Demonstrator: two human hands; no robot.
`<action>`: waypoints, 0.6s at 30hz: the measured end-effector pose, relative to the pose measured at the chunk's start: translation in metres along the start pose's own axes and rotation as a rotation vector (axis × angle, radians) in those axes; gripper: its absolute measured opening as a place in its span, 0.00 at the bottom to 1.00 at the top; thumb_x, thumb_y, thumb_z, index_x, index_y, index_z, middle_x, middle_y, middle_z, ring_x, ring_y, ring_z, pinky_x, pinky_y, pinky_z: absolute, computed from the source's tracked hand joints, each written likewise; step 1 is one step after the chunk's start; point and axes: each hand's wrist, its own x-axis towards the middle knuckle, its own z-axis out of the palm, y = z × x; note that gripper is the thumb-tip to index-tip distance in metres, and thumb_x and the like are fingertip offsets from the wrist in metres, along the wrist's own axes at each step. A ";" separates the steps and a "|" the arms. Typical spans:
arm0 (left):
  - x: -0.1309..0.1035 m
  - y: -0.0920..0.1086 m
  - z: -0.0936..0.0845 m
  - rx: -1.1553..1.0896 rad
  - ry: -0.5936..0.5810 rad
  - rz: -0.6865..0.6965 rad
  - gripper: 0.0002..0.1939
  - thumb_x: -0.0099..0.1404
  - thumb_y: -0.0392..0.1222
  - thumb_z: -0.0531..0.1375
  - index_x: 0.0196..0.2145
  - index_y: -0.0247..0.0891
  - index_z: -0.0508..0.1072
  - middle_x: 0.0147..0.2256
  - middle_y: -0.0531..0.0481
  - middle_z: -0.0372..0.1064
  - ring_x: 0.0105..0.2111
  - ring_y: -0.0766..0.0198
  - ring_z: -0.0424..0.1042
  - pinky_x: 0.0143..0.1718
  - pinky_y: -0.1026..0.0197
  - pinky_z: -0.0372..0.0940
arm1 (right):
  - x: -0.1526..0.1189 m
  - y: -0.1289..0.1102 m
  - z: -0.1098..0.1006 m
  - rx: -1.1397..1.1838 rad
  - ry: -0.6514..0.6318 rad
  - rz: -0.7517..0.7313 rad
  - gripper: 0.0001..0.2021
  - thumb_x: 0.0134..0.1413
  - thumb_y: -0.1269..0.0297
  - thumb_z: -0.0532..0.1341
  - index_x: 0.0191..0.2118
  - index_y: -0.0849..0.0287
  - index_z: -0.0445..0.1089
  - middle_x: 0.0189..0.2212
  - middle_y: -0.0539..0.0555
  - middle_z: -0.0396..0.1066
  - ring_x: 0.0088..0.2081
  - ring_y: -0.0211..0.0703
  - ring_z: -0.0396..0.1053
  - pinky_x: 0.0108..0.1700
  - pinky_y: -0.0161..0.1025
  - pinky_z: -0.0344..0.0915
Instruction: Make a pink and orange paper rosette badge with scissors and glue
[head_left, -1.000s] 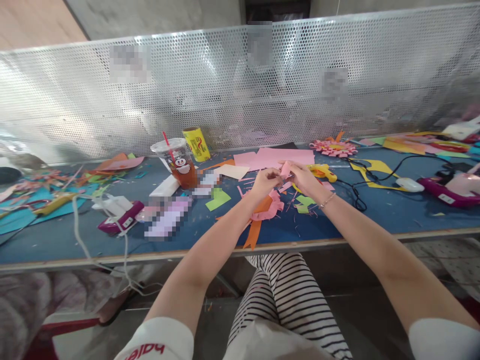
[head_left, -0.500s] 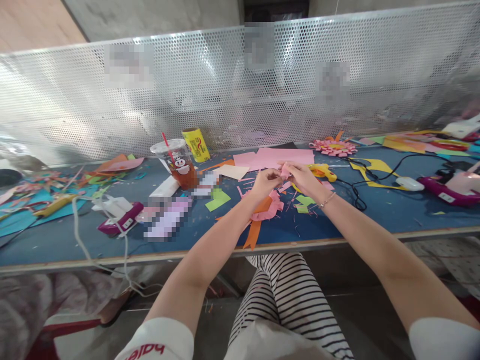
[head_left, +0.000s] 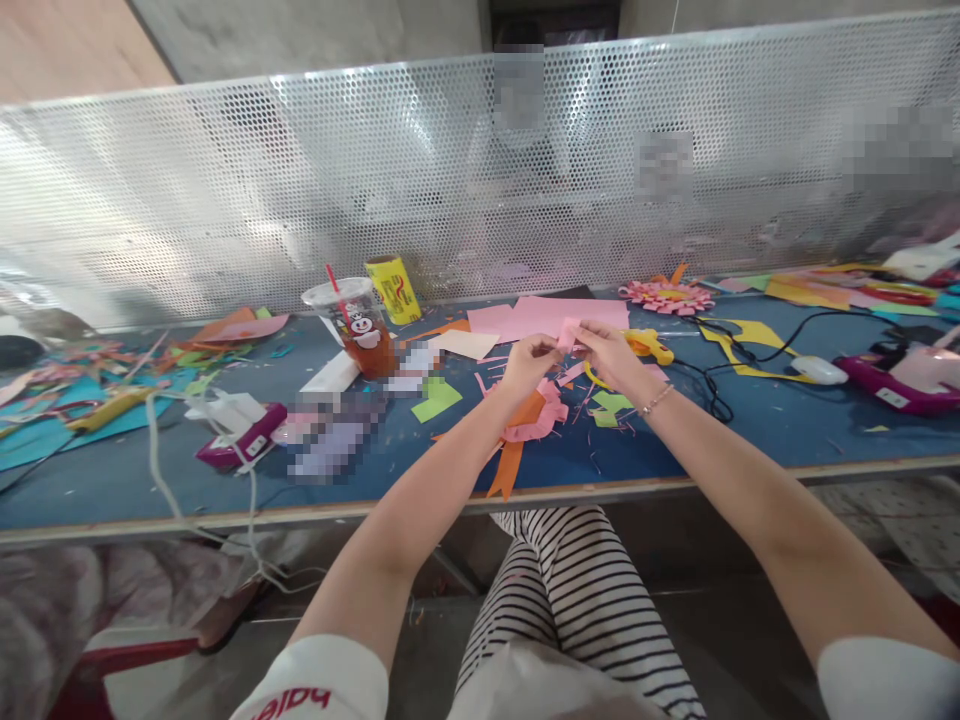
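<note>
One pink paper piece (head_left: 569, 334) sits pinched between left hand (head_left: 533, 362) and right hand (head_left: 602, 350), beyond the rosette (head_left: 553, 413); I'd line up its edges, pressing lightly.

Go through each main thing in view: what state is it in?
Pink piece: held up
Left hand: pinching pink piece
Right hand: pinching pink piece
Cup: lidded, partly filled
Yellow cylinder: standing on end
Near flower: lying, partly hidden
Far flower: lying, petals fringed
Pink sheet: lying flat
Left power strip: power unclear
</note>
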 end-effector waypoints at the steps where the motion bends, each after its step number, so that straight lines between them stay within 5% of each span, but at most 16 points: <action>1: 0.000 0.000 0.000 0.004 0.001 0.000 0.11 0.47 0.43 0.64 0.24 0.33 0.69 0.21 0.54 0.65 0.22 0.72 0.66 0.27 0.66 0.64 | 0.001 -0.001 0.000 0.009 0.020 -0.010 0.10 0.40 0.57 0.65 0.29 0.57 0.70 0.26 0.48 0.69 0.28 0.34 0.65 0.33 0.35 0.62; 18: 0.001 -0.004 -0.001 0.061 0.005 0.026 0.12 0.47 0.46 0.64 0.24 0.34 0.69 0.22 0.54 0.64 0.21 0.72 0.64 0.26 0.66 0.62 | 0.001 0.000 -0.001 -0.002 0.038 0.024 0.11 0.36 0.58 0.66 0.26 0.59 0.70 0.25 0.49 0.68 0.26 0.34 0.63 0.31 0.34 0.62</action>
